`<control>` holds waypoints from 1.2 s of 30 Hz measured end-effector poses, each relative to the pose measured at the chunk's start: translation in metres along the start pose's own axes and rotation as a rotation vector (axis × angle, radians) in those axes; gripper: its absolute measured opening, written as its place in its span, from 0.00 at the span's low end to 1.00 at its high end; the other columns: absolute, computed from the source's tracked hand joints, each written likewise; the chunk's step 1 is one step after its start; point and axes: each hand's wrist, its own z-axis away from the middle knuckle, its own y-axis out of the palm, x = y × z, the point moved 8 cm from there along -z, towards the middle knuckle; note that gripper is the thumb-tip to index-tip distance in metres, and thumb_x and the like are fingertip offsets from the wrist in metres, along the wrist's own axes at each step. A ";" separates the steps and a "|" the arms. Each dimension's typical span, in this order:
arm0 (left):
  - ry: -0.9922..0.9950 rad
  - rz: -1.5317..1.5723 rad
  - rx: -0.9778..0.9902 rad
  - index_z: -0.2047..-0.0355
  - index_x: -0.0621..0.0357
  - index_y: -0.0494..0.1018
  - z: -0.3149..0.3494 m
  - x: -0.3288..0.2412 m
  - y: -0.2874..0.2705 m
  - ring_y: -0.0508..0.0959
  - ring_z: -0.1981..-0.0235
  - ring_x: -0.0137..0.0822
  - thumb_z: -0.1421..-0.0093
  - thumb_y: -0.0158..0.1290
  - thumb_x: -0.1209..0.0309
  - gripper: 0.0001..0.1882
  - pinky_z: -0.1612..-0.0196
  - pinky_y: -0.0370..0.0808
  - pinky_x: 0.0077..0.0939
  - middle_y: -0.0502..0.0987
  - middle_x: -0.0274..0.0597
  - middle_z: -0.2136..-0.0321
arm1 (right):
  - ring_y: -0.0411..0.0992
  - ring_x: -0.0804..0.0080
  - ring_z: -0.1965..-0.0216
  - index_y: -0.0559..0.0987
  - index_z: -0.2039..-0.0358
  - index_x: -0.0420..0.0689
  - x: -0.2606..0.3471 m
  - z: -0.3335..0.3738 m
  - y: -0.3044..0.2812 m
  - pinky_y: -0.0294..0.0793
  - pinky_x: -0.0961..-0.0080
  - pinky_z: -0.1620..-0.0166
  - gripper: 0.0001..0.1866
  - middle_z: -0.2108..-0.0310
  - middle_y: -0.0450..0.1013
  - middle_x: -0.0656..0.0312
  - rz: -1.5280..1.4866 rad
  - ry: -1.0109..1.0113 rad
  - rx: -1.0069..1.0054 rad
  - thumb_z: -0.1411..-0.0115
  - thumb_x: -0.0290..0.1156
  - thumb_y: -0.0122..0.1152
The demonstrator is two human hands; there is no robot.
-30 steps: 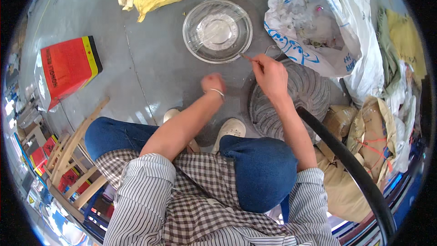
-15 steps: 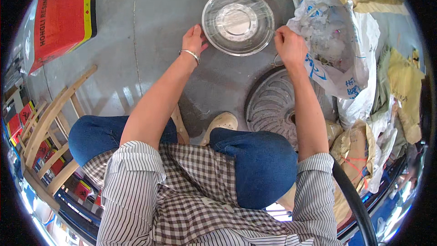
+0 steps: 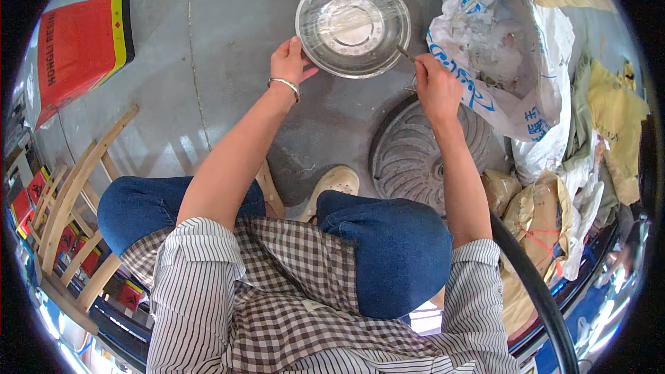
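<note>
While two hands [image 3: 287, 64] flank one basin [image 3: 353, 62], right [image 3: 438, 88] grips stick [image 3: 406, 54].

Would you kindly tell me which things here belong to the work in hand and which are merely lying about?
In use:
round basin, left hand at its rim
thin tool, held in right hand

Apparently just lying about:
red box
white sack
ridged grey disc

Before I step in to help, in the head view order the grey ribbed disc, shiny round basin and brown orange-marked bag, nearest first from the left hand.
From the left hand:
1. Shiny round basin, beside its fingertips.
2. Grey ribbed disc, lower right.
3. Brown orange-marked bag, far right.
</note>
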 end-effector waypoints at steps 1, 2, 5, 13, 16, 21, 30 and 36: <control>0.022 -0.007 -0.018 0.50 0.62 0.64 0.001 -0.001 0.000 0.76 0.63 0.38 0.35 0.40 0.59 0.20 0.61 0.79 0.38 0.72 0.43 0.60 | 0.74 0.56 0.74 0.75 0.70 0.49 0.002 0.000 -0.005 0.71 0.61 0.73 0.03 0.74 0.75 0.57 0.004 -0.021 -0.044 0.44 0.32 0.53; 0.017 -0.013 -0.013 0.50 0.62 0.64 0.001 -0.001 0.002 0.76 0.63 0.38 0.35 0.40 0.59 0.20 0.61 0.79 0.38 0.72 0.43 0.60 | 0.74 0.56 0.74 0.75 0.70 0.49 0.001 -0.001 -0.005 0.71 0.61 0.73 0.03 0.74 0.75 0.57 0.005 -0.012 -0.042 0.44 0.32 0.53; 0.048 -0.012 -0.031 0.51 0.63 0.64 0.001 -0.006 0.004 0.76 0.63 0.38 0.35 0.41 0.60 0.20 0.62 0.79 0.38 0.73 0.43 0.61 | 0.74 0.54 0.74 0.75 0.71 0.47 0.000 -0.011 -0.003 0.71 0.61 0.73 0.04 0.74 0.75 0.56 0.010 -0.048 -0.053 0.45 0.31 0.54; 0.068 -0.039 -0.062 0.57 0.65 0.67 -0.009 -0.008 -0.003 0.76 0.72 0.34 0.37 0.45 0.72 0.12 0.69 0.82 0.35 0.72 0.43 0.67 | 0.74 0.52 0.75 0.77 0.76 0.46 0.018 -0.021 0.016 0.72 0.60 0.71 0.04 0.80 0.73 0.50 0.122 -0.073 0.150 0.52 0.30 0.56; 0.110 -0.053 -0.109 0.63 0.66 0.66 -0.008 -0.013 -0.002 0.75 0.75 0.34 0.39 0.46 0.74 0.07 0.71 0.83 0.36 0.72 0.44 0.69 | 0.73 0.51 0.75 0.77 0.77 0.45 0.016 -0.020 0.020 0.72 0.59 0.70 0.04 0.79 0.73 0.50 0.080 -0.074 0.160 0.53 0.29 0.56; 0.095 -0.135 -0.146 0.62 0.66 0.65 -0.004 -0.016 0.000 0.76 0.72 0.36 0.39 0.47 0.72 0.09 0.71 0.83 0.35 0.70 0.45 0.67 | 0.73 0.51 0.73 0.78 0.76 0.44 0.013 -0.013 0.025 0.71 0.59 0.70 0.05 0.77 0.74 0.51 0.020 -0.031 0.214 0.53 0.30 0.56; 0.118 -0.208 -0.185 0.63 0.66 0.66 -0.008 -0.018 -0.002 0.75 0.73 0.36 0.39 0.47 0.71 0.09 0.73 0.83 0.34 0.70 0.45 0.68 | 0.74 0.52 0.71 0.80 0.73 0.45 0.009 -0.003 0.041 0.72 0.61 0.67 0.06 0.75 0.75 0.52 -0.159 -0.002 0.276 0.52 0.29 0.56; 0.125 -0.191 -0.200 0.64 0.67 0.66 -0.007 -0.019 -0.003 0.76 0.74 0.35 0.40 0.48 0.73 0.08 0.73 0.83 0.36 0.72 0.45 0.71 | 0.74 0.53 0.71 0.79 0.72 0.46 0.010 0.010 0.047 0.73 0.62 0.67 0.06 0.74 0.75 0.54 -0.337 0.038 0.363 0.50 0.31 0.57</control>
